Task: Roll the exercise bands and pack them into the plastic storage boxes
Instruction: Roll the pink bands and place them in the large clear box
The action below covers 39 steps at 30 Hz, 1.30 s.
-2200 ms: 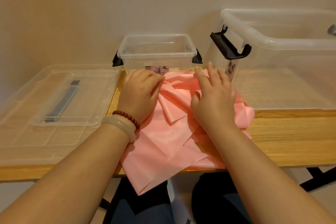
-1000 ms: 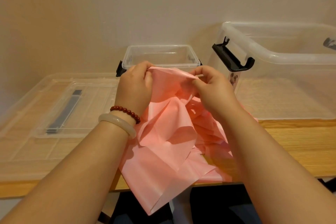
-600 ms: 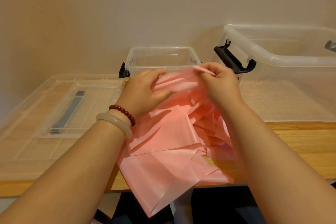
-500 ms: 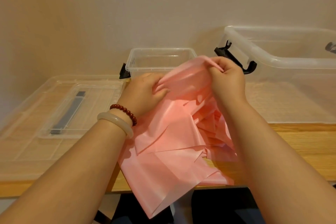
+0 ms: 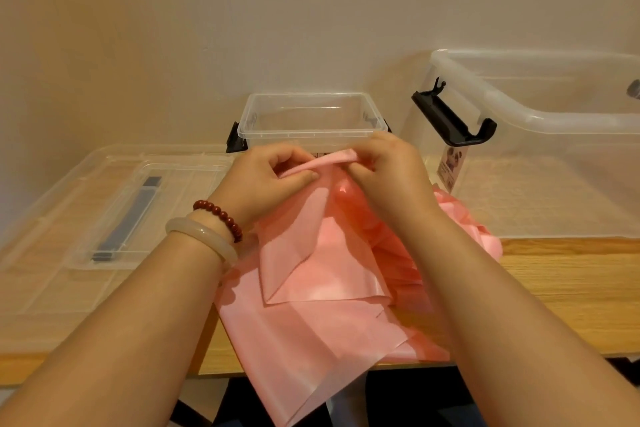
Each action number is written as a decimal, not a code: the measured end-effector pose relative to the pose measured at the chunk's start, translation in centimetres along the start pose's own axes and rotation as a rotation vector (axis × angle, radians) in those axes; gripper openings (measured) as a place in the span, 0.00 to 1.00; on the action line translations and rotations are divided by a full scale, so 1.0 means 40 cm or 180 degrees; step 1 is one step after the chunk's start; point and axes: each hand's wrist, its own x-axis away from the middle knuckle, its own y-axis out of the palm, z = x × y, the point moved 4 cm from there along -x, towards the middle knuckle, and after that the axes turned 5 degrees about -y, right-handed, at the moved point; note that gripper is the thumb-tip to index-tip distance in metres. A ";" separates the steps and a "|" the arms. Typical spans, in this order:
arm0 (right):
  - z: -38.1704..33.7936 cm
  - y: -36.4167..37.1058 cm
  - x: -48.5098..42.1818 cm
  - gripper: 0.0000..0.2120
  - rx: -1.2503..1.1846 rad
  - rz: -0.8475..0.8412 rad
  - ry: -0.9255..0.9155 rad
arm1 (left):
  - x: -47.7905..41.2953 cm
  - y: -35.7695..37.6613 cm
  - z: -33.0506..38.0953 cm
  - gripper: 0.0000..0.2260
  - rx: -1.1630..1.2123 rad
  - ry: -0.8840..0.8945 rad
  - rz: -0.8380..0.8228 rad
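Both hands pinch the thin pink stretchy exercise band [image 5: 325, 270]'s far edge, left hand [image 5: 266, 180] and right hand [image 5: 388, 170] level (fingers clamped); its length trails toward her; small clear plastic box [image 5: 311, 114] just beyond.

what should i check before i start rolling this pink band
1. Grip on the far edge: left hand and right hand both pinch the pink band: ok.
2. Band lying flat: not ok, it is creased and bunched on its right side.
3. Band wholly on the table: not ok, its near corner hangs over the edge.
4. Small box open behind the hands: ok.
5. Large box open at the right: ok.
6. More bands waiting: cannot tell.
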 end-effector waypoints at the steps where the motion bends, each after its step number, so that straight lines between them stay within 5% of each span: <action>1: 0.009 -0.007 0.000 0.06 -0.0076 0.0152 0.0130 | 0.001 -0.001 -0.007 0.04 -0.0046 -0.0058 -0.0071; 6: 0.060 -0.027 0.009 0.10 -0.0410 0.0364 0.1010 | 0.005 -0.032 -0.032 0.05 0.0052 -0.0240 0.0077; 9: 0.027 -0.018 0.015 0.07 0.0486 0.0151 0.0541 | 0.001 -0.022 -0.012 0.08 -0.0024 -0.0103 0.0124; 10: 0.006 -0.011 0.014 0.17 0.0604 0.0075 0.0243 | 0.000 -0.011 -0.001 0.08 -0.0092 -0.0030 0.0080; 12: -0.022 -0.001 0.006 0.26 0.0130 -0.0066 -0.0198 | -0.002 0.010 0.017 0.09 -0.0162 0.0072 -0.0048; 14: -0.027 -0.003 0.005 0.17 -0.0287 0.0051 -0.0255 | -0.003 0.020 0.021 0.07 -0.0140 0.0073 -0.0125; 20: 0.065 -0.074 0.019 0.15 -0.0752 0.0888 0.1314 | 0.010 -0.015 -0.019 0.02 -0.0581 -0.0089 -0.0105; 24: 0.082 -0.071 0.025 0.20 0.0044 -0.0019 0.1409 | 0.015 -0.041 -0.040 0.05 -0.0222 -0.0305 0.0058; 28: -0.020 -0.034 0.032 0.40 0.0215 -0.0929 0.0334 | 0.011 -0.017 -0.010 0.07 -0.0336 -0.0122 0.0054; 31: -0.060 0.007 0.029 0.34 -0.0238 -0.1132 0.0181 | 0.010 -0.003 0.013 0.05 -0.0123 0.0022 -0.0016; 34: -0.028 -0.006 0.000 0.05 -0.0407 -0.0341 0.0426 | 0.011 -0.015 0.010 0.07 -0.0068 -0.0114 -0.0183; 39: 0.042 -0.107 -0.012 0.11 -0.0483 0.1190 0.1135 | 0.021 -0.038 -0.043 0.07 -0.0552 -0.0579 -0.0551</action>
